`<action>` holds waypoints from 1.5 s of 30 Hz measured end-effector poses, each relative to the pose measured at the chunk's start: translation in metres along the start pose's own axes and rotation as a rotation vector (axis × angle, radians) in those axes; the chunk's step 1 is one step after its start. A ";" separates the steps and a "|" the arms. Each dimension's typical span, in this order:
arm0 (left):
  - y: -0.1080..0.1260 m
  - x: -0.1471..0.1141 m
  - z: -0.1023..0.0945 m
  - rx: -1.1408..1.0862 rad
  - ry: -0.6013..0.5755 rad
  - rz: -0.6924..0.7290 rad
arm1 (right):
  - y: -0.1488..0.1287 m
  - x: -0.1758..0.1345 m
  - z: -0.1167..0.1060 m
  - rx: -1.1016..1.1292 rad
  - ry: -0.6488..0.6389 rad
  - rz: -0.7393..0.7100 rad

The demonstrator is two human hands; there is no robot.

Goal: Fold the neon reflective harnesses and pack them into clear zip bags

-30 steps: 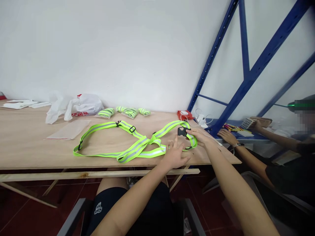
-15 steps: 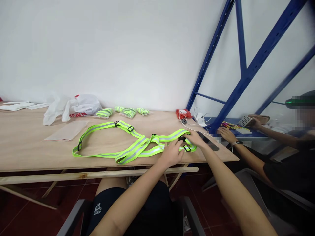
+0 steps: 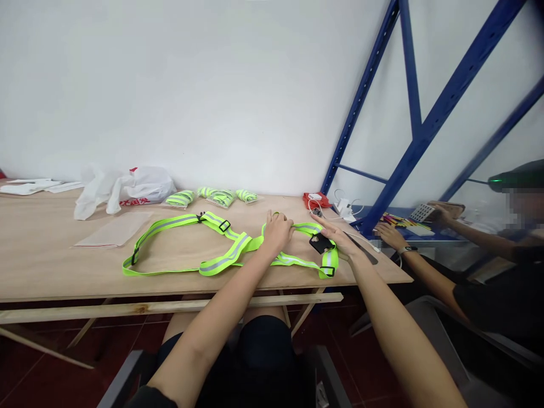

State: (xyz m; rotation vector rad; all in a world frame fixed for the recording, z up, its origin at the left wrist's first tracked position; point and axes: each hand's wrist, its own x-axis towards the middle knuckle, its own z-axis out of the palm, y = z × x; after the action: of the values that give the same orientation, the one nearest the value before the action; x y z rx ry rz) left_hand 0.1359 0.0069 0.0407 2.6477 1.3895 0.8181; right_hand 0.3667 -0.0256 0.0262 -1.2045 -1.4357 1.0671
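A neon-yellow reflective vest [image 3: 232,255] of straps with grey stripes lies spread in loops on the wooden table [image 3: 38,260]. Black slider buckles sit along its straps. My left hand [image 3: 278,232] is closed on a strap near the vest's middle, its fingertips partly hidden. At the right end, my right hand [image 3: 340,241] has the strap between its thumb and outstretched fingers. Beside that thumb hangs a black tag-like piece [image 3: 321,242] with a cut-out.
Several bagged yellow strap bundles [image 3: 221,196] lie by the wall, beside a white plastic bag [image 3: 148,184]. A clear pouch [image 3: 110,229] lies at left. Beyond my right hand are a phone [image 3: 365,252], cables and a blue rack [image 3: 395,164]; another person's hand [image 3: 391,235] rests there.
My left hand has moved left and away to the vest's middle strap. My right hand's fingers have straightened, and the black piece is now exposed. The right end of the vest has shifted.
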 end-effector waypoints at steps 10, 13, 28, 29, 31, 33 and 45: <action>-0.038 0.023 0.002 -0.111 -0.094 -0.236 | 0.018 -0.002 0.017 -0.027 -0.015 -0.078; -0.040 0.021 0.005 -0.102 -0.072 -0.270 | 0.017 -0.003 0.024 -0.317 0.044 -0.145; -0.056 0.026 0.028 -0.189 -0.088 -0.276 | 0.028 -0.002 0.035 -0.723 0.204 -0.512; -0.057 0.026 0.026 -0.199 -0.080 -0.267 | 0.026 -0.002 0.036 -0.694 0.239 -0.526; -0.056 0.025 0.019 -0.218 -0.062 -0.252 | 0.024 -0.001 0.037 -0.651 0.299 -0.521; -0.050 0.020 0.008 -0.224 -0.025 -0.246 | 0.021 -0.001 0.037 -0.650 0.334 -0.494; 0.019 -0.105 0.026 -0.110 -0.360 0.365 | 0.024 0.021 0.017 -0.622 0.591 -0.190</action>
State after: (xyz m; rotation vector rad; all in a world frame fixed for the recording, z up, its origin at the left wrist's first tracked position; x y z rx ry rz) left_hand 0.1141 -0.0812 -0.0220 2.8142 0.7716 0.3884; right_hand 0.3526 -0.0028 0.0027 -1.6009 -1.3913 0.0822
